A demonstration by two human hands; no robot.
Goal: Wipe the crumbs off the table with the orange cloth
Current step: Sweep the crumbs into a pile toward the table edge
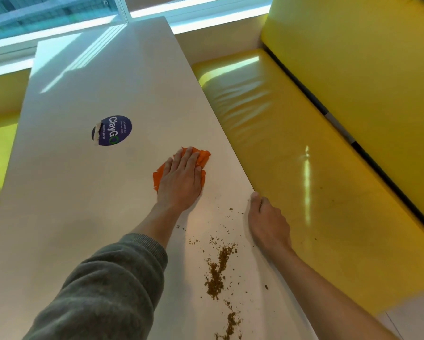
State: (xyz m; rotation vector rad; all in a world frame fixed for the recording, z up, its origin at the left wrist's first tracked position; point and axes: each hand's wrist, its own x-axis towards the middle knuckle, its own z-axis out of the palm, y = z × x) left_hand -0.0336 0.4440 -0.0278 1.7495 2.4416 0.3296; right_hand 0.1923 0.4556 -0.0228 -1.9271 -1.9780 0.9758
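My left hand [180,179] lies flat with straight fingers on the orange cloth [202,158], pressing it onto the white table [83,192]. The cloth is crumpled and shows around my fingers and at the left of my palm. Brown crumbs [218,268] lie in a loose trail on the table nearer to me, between my two arms. My right hand [267,220] sits at the table's right edge, thumb on top and fingers curled down over the edge, beside the crumbs.
A round dark blue sticker [111,130] is stuck to the table left of the cloth. A yellow padded bench seat [316,168] and backrest [365,69] run along the table's right side. More yellow seating [0,143] is on the left. Windows are at the far end.
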